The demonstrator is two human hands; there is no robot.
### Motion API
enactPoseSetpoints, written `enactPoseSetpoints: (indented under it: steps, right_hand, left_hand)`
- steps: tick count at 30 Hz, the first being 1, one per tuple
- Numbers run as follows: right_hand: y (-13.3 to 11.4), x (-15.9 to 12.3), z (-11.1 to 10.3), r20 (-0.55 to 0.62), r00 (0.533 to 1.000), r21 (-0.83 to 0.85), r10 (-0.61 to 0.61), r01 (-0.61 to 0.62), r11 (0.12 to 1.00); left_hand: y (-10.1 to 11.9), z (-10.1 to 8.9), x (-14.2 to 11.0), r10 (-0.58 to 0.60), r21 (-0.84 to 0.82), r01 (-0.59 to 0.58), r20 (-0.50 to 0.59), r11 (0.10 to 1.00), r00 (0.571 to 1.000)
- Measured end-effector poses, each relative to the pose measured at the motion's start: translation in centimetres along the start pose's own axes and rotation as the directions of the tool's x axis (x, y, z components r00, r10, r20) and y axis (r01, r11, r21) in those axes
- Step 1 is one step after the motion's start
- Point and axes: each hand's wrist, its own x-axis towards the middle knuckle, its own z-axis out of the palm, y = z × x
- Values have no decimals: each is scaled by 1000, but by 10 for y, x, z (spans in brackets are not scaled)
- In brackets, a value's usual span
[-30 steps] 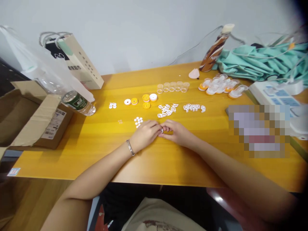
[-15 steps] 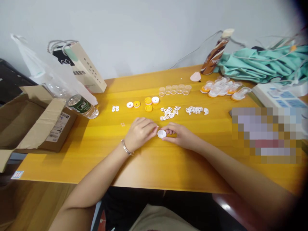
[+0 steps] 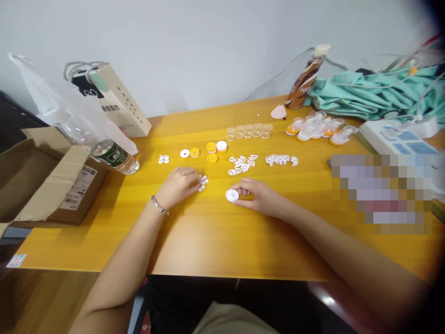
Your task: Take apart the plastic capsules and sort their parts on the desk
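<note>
My right hand point(image 3: 255, 197) grips the edge of a small white round plastic disc point(image 3: 232, 195) between thumb and fingers, just above the table. The disc's face, with a raised centre, is turned toward me. To the left, my left hand point(image 3: 179, 185), with a bracelet at the wrist, rests low at a cluster of small white pieces point(image 3: 203, 183). Its fingers are bent together at the cluster's edge; whatever is between the fingertips is hidden. Beyond the hands lie white openwork wheel-like parts point(image 3: 243, 163) and yellow and white round rings point(image 3: 212, 148).
Clear cups point(image 3: 247, 132) stand in a row farther back. Capped orange-white assemblies point(image 3: 314, 127) sit at the right, near a brown drink bottle point(image 3: 304, 81) and a green folded umbrella point(image 3: 365, 95). An open cardboard box point(image 3: 78, 204) and a water bottle point(image 3: 114, 155) are at left.
My left hand has moved left, away from the disc, to the small white pieces, which now show beside its fingertips. My right hand still holds the disc in nearly the same place.
</note>
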Motion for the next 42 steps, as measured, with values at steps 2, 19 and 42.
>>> enactPoseSetpoints:
  steps: [2,19,42]
  right_hand:
    - [0,0,0,2,1000,-3,-2,2,1000]
    - [2,0,2,-26,998,-9,-60,60,998]
    - [-2,1,4,-36,998,-17,-42,42,999]
  left_hand:
    - [3,-1,0,6,-29,-6,-18,1000,1000]
    - [65,27,12,49,-408,-90,-108,909,993]
    - [66,28,13,324,193,-290,-173,937,930]
